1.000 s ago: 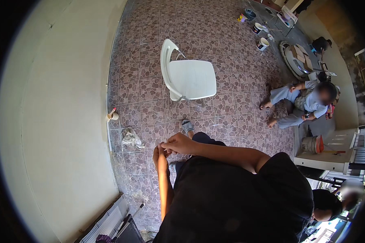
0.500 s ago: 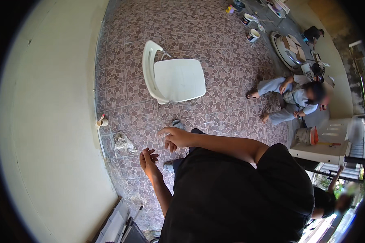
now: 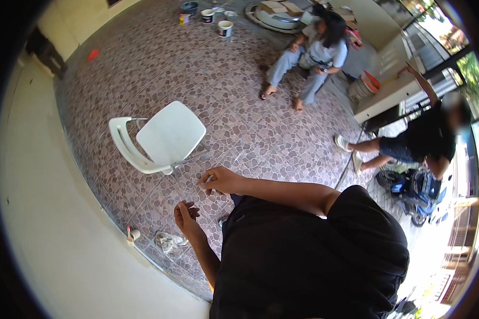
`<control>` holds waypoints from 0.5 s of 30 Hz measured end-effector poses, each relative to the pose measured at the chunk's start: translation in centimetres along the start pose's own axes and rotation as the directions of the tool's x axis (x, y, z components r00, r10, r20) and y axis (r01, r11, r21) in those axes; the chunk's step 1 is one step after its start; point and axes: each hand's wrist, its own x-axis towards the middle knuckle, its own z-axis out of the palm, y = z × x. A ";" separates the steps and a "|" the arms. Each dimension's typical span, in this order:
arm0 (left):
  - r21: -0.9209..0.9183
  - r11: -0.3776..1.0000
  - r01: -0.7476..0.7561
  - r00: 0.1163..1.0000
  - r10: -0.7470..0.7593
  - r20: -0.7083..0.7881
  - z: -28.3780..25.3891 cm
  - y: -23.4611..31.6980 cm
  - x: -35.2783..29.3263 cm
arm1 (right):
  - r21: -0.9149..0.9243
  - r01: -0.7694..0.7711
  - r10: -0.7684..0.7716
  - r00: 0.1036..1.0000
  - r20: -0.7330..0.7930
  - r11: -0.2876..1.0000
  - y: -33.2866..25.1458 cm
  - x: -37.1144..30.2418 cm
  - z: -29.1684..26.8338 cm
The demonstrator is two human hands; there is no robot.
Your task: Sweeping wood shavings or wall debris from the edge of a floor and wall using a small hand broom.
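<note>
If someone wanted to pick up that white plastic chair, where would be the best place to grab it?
Probably the curved top rail of the backrest of the white chair. It arches clear of the seat with open slots beneath, so fingers can wrap around it. Come from the wall side, behind the back, since the seat faces away toward the open tiled floor.
</note>
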 end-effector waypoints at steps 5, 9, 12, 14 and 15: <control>0.053 0.998 -0.015 0.991 0.008 0.130 1.2 -0.8 -2.0 | 0.185 0.061 -0.032 0.987 -0.157 0.981 2.5 -4.7 -0.7; 0.013 1.000 0.006 0.991 -0.008 0.136 0.6 -1.6 -3.9 | 0.255 0.036 0.011 0.984 -0.180 0.966 4.0 -6.6 -0.3; 0.020 1.000 -0.001 0.992 -0.001 0.127 -0.9 -2.3 -4.5 | 0.245 0.012 0.029 0.986 -0.166 0.970 4.3 -6.4 0.3; 0.009 1.000 0.009 0.996 -0.010 0.085 -1.6 -2.5 -4.4 | 0.209 -0.009 0.041 0.988 -0.150 0.978 4.0 -5.7 0.6; 0.000 1.000 0.000 0.997 0.000 0.080 -1.9 -2.5 -4.4 | 0.199 -0.003 0.033 0.989 -0.144 0.980 4.1 -5.2 0.8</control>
